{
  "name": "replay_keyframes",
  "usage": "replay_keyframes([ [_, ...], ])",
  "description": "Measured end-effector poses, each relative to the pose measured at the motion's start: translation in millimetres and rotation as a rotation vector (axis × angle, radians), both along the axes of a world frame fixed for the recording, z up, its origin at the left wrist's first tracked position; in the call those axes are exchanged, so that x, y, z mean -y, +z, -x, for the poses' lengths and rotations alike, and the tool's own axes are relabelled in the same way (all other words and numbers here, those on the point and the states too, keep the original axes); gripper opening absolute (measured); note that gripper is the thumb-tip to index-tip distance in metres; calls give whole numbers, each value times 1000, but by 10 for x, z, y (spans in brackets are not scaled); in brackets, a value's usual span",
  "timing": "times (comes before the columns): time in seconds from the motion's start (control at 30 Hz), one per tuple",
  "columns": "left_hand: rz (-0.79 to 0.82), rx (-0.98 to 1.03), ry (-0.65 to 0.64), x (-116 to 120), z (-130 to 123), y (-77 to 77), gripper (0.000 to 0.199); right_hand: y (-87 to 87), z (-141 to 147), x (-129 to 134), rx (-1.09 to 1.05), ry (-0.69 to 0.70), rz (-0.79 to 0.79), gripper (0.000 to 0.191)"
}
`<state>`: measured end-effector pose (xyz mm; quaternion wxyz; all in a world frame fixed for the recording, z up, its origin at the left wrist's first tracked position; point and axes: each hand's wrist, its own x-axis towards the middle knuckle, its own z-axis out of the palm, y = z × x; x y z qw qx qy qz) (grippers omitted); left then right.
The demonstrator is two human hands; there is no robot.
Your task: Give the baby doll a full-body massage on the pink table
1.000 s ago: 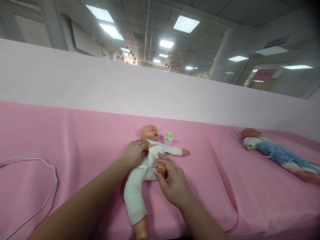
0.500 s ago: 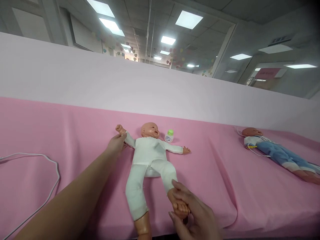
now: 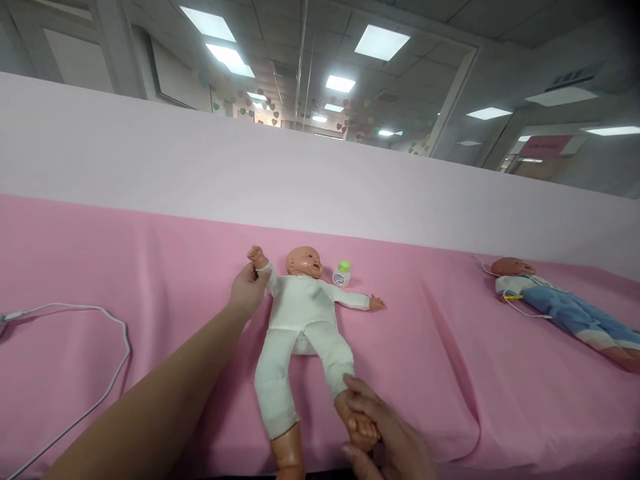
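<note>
On the pink sheet lies a baby doll (image 3: 303, 300) on its back, with a white cloth body and bare plastic head, hands and feet. My left hand (image 3: 249, 290) is closed around the doll's arm on the left, just below its small fist. At the lower right, my right hand (image 3: 383, 427) wraps around the doll's foot (image 3: 363, 430), thumb below and fingers over the ankle. A small clear bottle (image 3: 341, 274) with a green cap stands beside the doll's head, touched by neither hand.
A second doll (image 3: 560, 307) in blue trousers lies at the far right with thin tubes on it. A white cable (image 3: 123, 353) curves across the pink sheet (image 3: 190, 253) on the left. Behind the sheet runs a white padded wall (image 3: 300, 180) with glass above.
My left hand has moved slightly right and inward with the doll's arm, which is now bent closer to the head. The right hand still holds the foot, slightly lower.
</note>
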<state>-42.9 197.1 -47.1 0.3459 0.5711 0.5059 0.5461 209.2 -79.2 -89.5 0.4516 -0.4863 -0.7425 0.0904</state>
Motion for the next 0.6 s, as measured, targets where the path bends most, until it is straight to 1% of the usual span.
replay_keyframes([
  [0.07,-105,-236,-30,119,-128,11,29,103,-41,-92,26,-1,-8,47],
  [0.17,-269,-605,-139,265,-320,-14,42,210,-17,-230,-19,-58,34,42],
  [0.23,-373,-812,-215,310,-410,-55,49,249,29,-329,-69,-100,64,42],
  [0.3,-438,-962,-253,315,-457,-98,48,274,75,-436,-111,-125,73,43],
  [0.37,-482,-1061,-266,306,-471,-129,47,293,111,-550,-146,-133,74,42],
  [0.47,-516,-1135,-254,310,-474,-150,45,299,144,-706,-182,-128,76,39],
  [0.53,-507,-1129,-243,326,-477,-154,44,284,149,-767,-208,-132,72,39],
  [0.6,-460,-1064,-216,339,-473,-148,44,258,137,-768,-234,-142,68,39],
])
